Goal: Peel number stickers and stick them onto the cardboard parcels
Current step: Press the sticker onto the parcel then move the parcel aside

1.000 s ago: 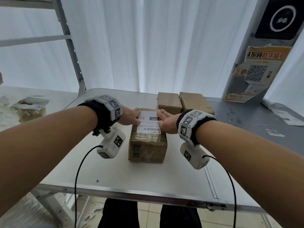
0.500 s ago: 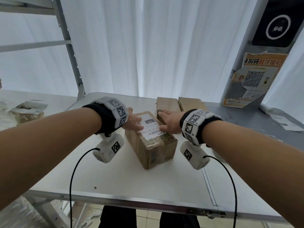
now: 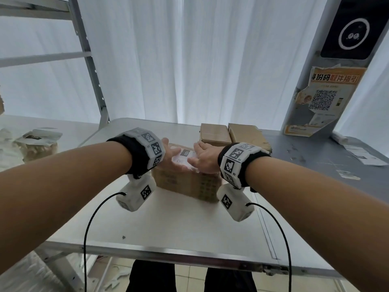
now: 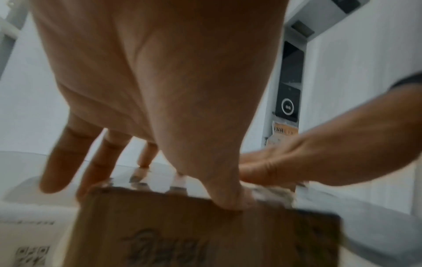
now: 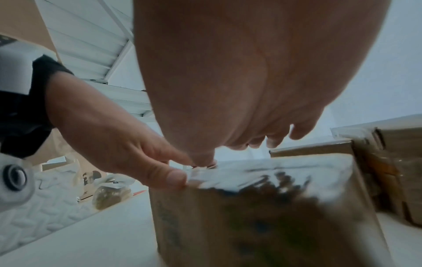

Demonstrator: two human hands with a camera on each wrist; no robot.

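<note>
Parcel (image 3: pixel 190 184): brown cardboard box, standing on the white surface (image 3: pixel 168 224) near its middle, turned at a slant so that one corner faces the near edge. White shipping label (image 3: pixel 183 158) on its top face, bearing a small dark number sticker (image 3: pixel 186 153) that reads 150.

Left hand (image 3: pixel 171 153): forearm reaches in from the near left, palm down over the left part of the parcel's top. Fingers (image 4: pixel 61 162) straight and spread, extending past the far edge of the box; thumb tip pressed onto the top at the near edge. Nothing gripped.

Right hand (image 3: pixel 203 158): forearm reaches in from the near right, palm down on the right part of the label. Fingers straight and close together, laid flat across the label; thumb pressed down beside the left thumb. The wrist views are blurred, so contact of every fingertip is probable, not certain.

Two further cardboard parcels (image 3: pixel 229 133): side by side at the far edge of the surface, just beyond the right hand, apart from the first parcel.

Padded package (image 3: pixel 37 142): on a separate surface at far left.

Orange notice with QR code (image 3: pixel 322 100): fixed to the grey post at far right.
</note>
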